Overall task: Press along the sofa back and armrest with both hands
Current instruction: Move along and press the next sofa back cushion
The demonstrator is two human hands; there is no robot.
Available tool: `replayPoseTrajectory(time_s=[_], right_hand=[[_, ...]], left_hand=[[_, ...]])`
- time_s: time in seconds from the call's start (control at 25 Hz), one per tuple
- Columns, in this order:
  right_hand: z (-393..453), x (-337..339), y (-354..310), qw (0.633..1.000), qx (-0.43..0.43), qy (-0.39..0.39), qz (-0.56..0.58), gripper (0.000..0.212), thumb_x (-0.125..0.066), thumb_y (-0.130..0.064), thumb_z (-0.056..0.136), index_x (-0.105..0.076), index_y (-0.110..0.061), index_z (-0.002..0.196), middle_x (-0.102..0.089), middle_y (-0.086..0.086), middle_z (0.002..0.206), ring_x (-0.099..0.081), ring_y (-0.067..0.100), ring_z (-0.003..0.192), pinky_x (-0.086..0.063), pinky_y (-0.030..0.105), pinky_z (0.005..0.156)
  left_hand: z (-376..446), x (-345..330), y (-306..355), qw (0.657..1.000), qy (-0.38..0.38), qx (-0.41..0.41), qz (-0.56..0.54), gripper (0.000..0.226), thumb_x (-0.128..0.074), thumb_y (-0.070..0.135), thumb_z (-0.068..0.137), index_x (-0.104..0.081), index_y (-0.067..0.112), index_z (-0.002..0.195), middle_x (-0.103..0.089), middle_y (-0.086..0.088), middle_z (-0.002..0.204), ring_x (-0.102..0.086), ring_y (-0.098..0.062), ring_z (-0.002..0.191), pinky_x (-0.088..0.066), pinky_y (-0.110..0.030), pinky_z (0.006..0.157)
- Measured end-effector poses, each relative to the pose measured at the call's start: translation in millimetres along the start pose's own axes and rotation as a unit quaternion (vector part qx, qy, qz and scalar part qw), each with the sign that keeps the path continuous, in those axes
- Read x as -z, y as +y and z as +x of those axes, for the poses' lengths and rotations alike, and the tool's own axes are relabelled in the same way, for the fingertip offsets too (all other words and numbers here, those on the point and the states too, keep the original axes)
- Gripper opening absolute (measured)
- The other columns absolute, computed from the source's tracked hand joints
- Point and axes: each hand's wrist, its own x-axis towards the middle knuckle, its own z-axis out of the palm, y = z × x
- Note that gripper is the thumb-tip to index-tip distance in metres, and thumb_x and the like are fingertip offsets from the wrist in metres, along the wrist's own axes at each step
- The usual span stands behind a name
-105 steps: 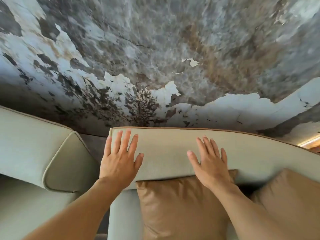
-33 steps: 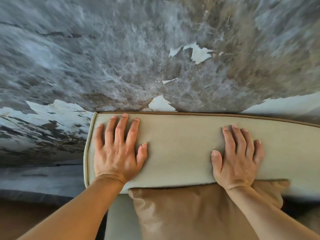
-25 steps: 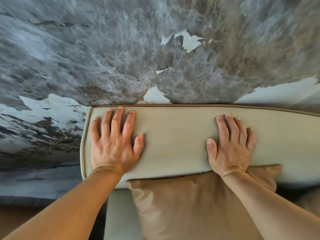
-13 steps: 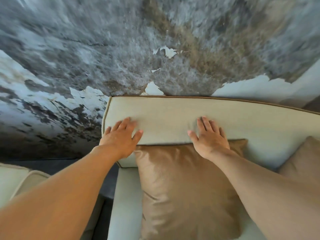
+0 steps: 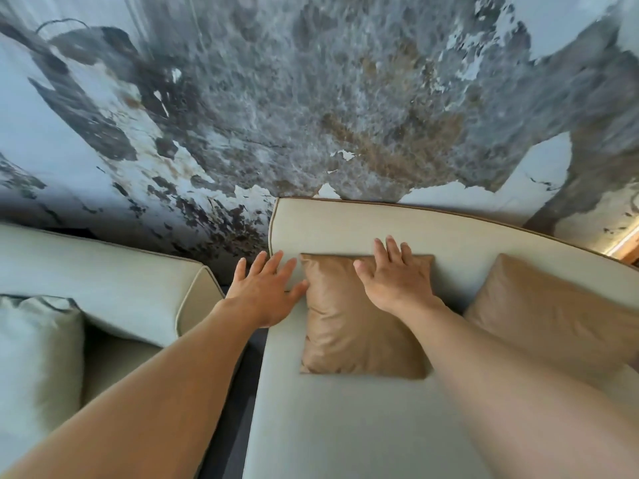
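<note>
The sofa back (image 5: pixel 345 226) is pale beige with brown piping along its top edge and stands against the wall. My left hand (image 5: pixel 266 292) is flat with fingers spread at the back's left end, low near the seat. My right hand (image 5: pixel 394 278) lies palm down over the top edge of a tan cushion (image 5: pixel 356 337), its fingertips touching the back above it. Neither hand holds anything. The beige seat (image 5: pixel 345 426) spreads below both forearms.
A second tan cushion (image 5: pixel 553 312) leans at the right. A separate beige sofa section (image 5: pixel 103 285) with a grey-green pillow (image 5: pixel 34 357) sits left, across a dark gap (image 5: pixel 238 392). The wall (image 5: pixel 311 98) behind is mottled grey and white.
Both hands have slid down from the top of the sofa back toward the seat. The view has pulled back, and the left sofa section and the seat have come into sight.
</note>
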Motion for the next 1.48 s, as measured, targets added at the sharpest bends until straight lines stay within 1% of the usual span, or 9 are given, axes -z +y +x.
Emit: replayPoseTrajectory(time_s=[0.12, 0.28, 0.52, 0.64, 0.8, 0.96, 1.16, 1.36, 1.48], right_hand=[[-49, 19, -22, 1.000, -0.005, 0.015, 0.006, 0.069, -0.013, -0.061, 0.096, 0.001, -0.026, 0.155, 0.011, -0.004, 0.163, 0.011, 0.021, 0.148, 0.005, 0.049, 0.116], [-117, 19, -80, 0.999, -0.003, 0.039, -0.003, 0.069, -0.012, -0.059, 0.097, 0.002, -0.025, 0.155, 0.011, -0.002, 0.163, 0.010, 0.022, 0.148, 0.006, 0.051, 0.116], [-224, -19, -200, 0.998, 0.006, 0.059, -0.006, 0.067, -0.010, -0.058, 0.097, 0.005, -0.025, 0.154, 0.013, -0.001, 0.162, 0.013, 0.023, 0.148, 0.000, 0.053, 0.118], [-271, -33, -269, 0.996, 0.013, 0.078, -0.029, 0.068, -0.010, -0.059, 0.097, 0.004, -0.026, 0.154, 0.012, -0.002, 0.163, 0.012, 0.023, 0.148, 0.002, 0.054, 0.118], [-303, -40, -331, 0.992, 0.025, 0.101, -0.070, 0.069, -0.008, -0.062, 0.096, 0.004, -0.028, 0.154, 0.012, -0.002, 0.163, 0.012, 0.023, 0.148, 0.007, 0.054, 0.116], [-310, -42, -373, 0.988, 0.042, 0.123, -0.078, 0.070, -0.008, -0.063, 0.095, 0.002, -0.027, 0.154, 0.010, -0.002, 0.163, 0.010, 0.022, 0.148, 0.005, 0.054, 0.116], [-292, -64, -404, 0.989, 0.059, 0.113, -0.067, 0.070, -0.008, -0.063, 0.095, 0.004, -0.029, 0.154, 0.011, -0.002, 0.163, 0.012, 0.021, 0.148, 0.008, 0.053, 0.115], [-240, -88, -421, 0.992, 0.072, 0.096, -0.039, 0.069, -0.008, -0.063, 0.095, 0.007, -0.029, 0.153, 0.014, -0.003, 0.162, 0.015, 0.022, 0.148, 0.009, 0.053, 0.115], [-193, -97, -423, 0.992, 0.074, 0.096, -0.019, 0.068, -0.009, -0.061, 0.095, 0.005, -0.029, 0.154, 0.012, -0.002, 0.163, 0.014, 0.022, 0.148, 0.007, 0.054, 0.117]], left_hand=[[-43, 20, -10, 0.999, 0.033, -0.005, 0.003, 0.072, -0.008, 0.069, 0.090, -0.002, 0.035, 0.153, 0.004, 0.005, 0.164, 0.010, -0.021, 0.149, 0.010, -0.050, 0.116], [-109, 38, -59, 0.996, 0.084, -0.010, 0.004, 0.072, -0.009, 0.068, 0.090, -0.005, 0.034, 0.153, 0.001, 0.004, 0.164, 0.008, -0.022, 0.149, 0.010, -0.050, 0.116], [-221, 39, -176, 0.991, 0.129, -0.023, -0.013, 0.072, -0.009, 0.068, 0.090, -0.004, 0.034, 0.153, 0.002, 0.003, 0.164, 0.009, -0.022, 0.149, 0.010, -0.050, 0.116], [-279, 40, -248, 0.989, 0.148, -0.009, -0.016, 0.071, -0.011, 0.068, 0.091, -0.006, 0.033, 0.153, 0.001, 0.002, 0.164, 0.008, -0.023, 0.149, 0.008, -0.051, 0.117], [-319, 54, -312, 0.982, 0.187, 0.011, -0.031, 0.069, -0.013, 0.065, 0.093, -0.005, 0.033, 0.153, 0.002, 0.001, 0.164, 0.008, -0.024, 0.149, 0.006, -0.052, 0.118], [-343, 55, -360, 0.980, 0.193, 0.036, -0.040, 0.066, -0.015, 0.062, 0.094, -0.006, 0.032, 0.153, 0.001, 0.002, 0.164, 0.007, -0.023, 0.149, 0.005, -0.051, 0.118], [-346, 50, -392, 0.982, 0.177, 0.056, -0.035, 0.066, -0.015, 0.060, 0.095, -0.004, 0.031, 0.153, 0.003, 0.002, 0.164, 0.008, -0.022, 0.149, 0.007, -0.049, 0.118], [-311, 49, -418, 0.984, 0.164, 0.074, -0.006, 0.065, -0.012, 0.059, 0.096, 0.000, 0.031, 0.154, 0.006, 0.002, 0.164, 0.010, -0.022, 0.149, 0.008, -0.048, 0.119], [-269, 52, -427, 0.984, 0.161, 0.076, 0.018, 0.065, -0.011, 0.058, 0.096, 0.002, 0.031, 0.154, 0.007, 0.003, 0.164, 0.011, -0.022, 0.149, 0.007, -0.047, 0.119]])
